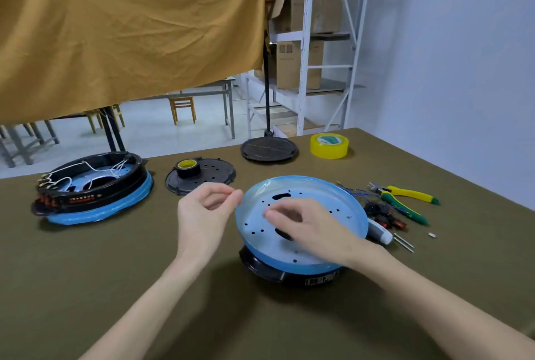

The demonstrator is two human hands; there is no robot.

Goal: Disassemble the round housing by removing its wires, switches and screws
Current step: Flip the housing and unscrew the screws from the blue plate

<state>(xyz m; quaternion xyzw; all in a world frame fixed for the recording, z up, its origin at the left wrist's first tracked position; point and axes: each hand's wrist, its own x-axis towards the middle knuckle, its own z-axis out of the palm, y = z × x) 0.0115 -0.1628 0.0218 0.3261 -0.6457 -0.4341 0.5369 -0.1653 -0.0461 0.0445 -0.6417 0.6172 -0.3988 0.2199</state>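
Nearest us on the olive table [115,258], the round housing [301,220] sits tilted, its blue-filmed plate facing up. Our right hand [307,222] rests on that plate, fingers curled; whether they pinch anything we cannot tell. Our left hand [207,204] pinches the housing's left rim. Right of it lie loose wires and switches [382,213] and yellow-green pliers [405,200]. Farther left stands a second housing [92,189], still wired. Beyond are a black perforated cover [214,175] bearing a tape roll [188,168], and a yellow tape roll [329,145].

Colours noted on olive-green table [115,272].
Housing [301,215]: pale blue plate, black base. Pliers [405,200]: yellow-green handles. Tape [329,145]: yellow. Curtain [130,26]: mustard.
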